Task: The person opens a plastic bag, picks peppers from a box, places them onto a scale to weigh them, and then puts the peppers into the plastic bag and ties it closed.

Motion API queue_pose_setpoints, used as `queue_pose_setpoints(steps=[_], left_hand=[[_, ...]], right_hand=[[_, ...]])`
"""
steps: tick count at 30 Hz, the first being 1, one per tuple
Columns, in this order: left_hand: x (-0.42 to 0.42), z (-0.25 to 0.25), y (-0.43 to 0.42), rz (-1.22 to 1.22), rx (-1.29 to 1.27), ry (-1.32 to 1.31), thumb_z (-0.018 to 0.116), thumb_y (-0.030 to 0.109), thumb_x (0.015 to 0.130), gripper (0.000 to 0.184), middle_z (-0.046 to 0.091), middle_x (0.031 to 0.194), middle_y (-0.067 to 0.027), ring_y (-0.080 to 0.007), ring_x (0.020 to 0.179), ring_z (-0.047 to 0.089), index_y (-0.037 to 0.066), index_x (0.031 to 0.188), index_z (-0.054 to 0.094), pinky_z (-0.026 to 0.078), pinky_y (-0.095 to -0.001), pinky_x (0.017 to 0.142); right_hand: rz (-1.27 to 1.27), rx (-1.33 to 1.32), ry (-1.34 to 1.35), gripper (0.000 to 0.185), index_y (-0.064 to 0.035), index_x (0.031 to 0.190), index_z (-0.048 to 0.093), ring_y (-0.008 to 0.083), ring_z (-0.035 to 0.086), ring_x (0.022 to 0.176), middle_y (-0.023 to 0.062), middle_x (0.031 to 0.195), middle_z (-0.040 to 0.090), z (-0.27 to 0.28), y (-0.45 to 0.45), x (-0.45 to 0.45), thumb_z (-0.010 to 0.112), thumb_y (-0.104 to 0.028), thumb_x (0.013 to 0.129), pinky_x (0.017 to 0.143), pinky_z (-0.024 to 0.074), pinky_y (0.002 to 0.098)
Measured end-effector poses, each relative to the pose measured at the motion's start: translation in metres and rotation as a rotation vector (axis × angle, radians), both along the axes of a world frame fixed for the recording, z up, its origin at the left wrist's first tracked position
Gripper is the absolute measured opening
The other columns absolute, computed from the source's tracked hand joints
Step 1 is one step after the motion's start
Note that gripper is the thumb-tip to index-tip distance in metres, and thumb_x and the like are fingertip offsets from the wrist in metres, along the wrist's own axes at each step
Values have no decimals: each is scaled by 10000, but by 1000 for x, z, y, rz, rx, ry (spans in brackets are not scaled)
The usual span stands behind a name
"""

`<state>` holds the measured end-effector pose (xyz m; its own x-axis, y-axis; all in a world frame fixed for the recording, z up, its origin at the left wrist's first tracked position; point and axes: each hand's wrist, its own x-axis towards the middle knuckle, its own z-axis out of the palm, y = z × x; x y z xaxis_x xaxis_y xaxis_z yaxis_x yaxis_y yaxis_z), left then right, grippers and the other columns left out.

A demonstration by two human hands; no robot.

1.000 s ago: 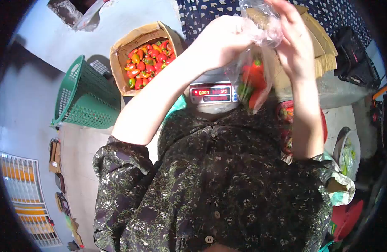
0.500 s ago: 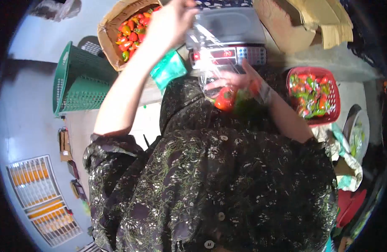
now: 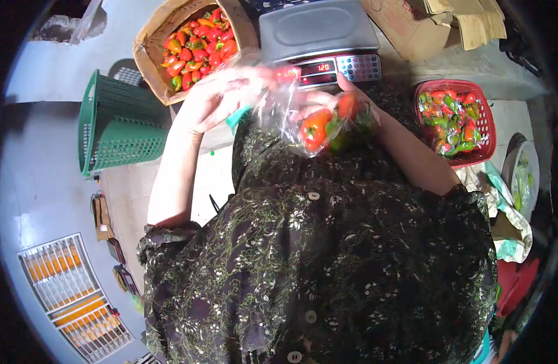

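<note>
A clear plastic bag [image 3: 285,124] with red and green peppers [image 3: 315,128] in it is held in front of the scale, close to my body. My right hand [image 3: 351,97] cradles the filled part from behind and the right side, thumb raised, fingers partly seen through the plastic. At the bag's gathered upper end is my left hand [image 3: 221,94], blurred by motion, its fingertips closed on the plastic. Just beyond both hands stands a digital scale [image 3: 318,33] with a bare grey pan and a lit red display [image 3: 318,68].
A cardboard box [image 3: 151,45] of loose peppers is at the upper left, beside a green plastic basket [image 3: 124,142]. On the right a red basket [image 3: 488,130] holds bagged peppers. Torn cardboard [image 3: 406,30] lies upper right; a white bowl [image 3: 533,182] with a green bag sits far right.
My left hand has come down and left from above the scale, bringing the bag's upper end lower. The peppers in the bag have shifted slightly left and up with my right hand.
</note>
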<state>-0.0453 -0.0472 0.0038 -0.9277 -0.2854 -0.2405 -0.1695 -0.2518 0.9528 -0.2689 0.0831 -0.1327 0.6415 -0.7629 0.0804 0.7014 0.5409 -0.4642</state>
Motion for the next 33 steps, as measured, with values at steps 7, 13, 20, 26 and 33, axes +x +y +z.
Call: queue_pose_setpoints(steps=[7, 13, 20, 26, 33], left_hand=[[-22, 16, 36, -370, -565, -526, 609, 204, 874, 180, 566, 702, 22, -55, 581, 502, 30, 897, 645, 405, -207, 531], [-22, 20, 65, 47, -670, 190, 617, 174, 841, 169, 624, 861, -78, -171, 812, 586, 10, 801, 615, 465, -306, 766], [-20, -14, 63, -444, -1119, -749, 578, 153, 841, 249, 640, 904, -179, -323, 842, 615, 28, 1054, 604, 479, -396, 737], [-20, -20, 54, 71, -977, -687, 601, 215, 858, 428, 627, 819, -162, -283, 773, 635, 50, 1210, 420, 483, -387, 741], [20, -43, 45, 746, -833, 65, 521, 125, 909, 106, 503, 848, -40, -115, 829, 493, 49, 914, 446, 402, -258, 775]], right_hand=[[-31, 174, -13, 962, -20, 1405, 199, 319, 472, 1189, 222, 1292, 465, 0, 6, 0, 373, -735, 785, 1003, 369, 464], [-99, 193, 42, 891, -23, 1402, 222, 291, 508, 1151, 204, 1276, 485, -14, -1, 2, 290, -707, 835, 1000, 381, 413], [-96, 173, 143, 831, -11, 1382, 266, 242, 503, 1150, 181, 1268, 486, -14, -4, 5, 243, -666, 872, 1011, 371, 382], [-186, 235, 151, 678, -30, 1295, 381, 238, 487, 1167, 140, 1269, 486, 4, 7, 9, 169, -564, 935, 1018, 372, 410], [-143, 266, -119, 763, -41, 1347, 338, 321, 422, 1226, 168, 1353, 403, -13, 8, 4, 263, -641, 883, 1048, 301, 496]])
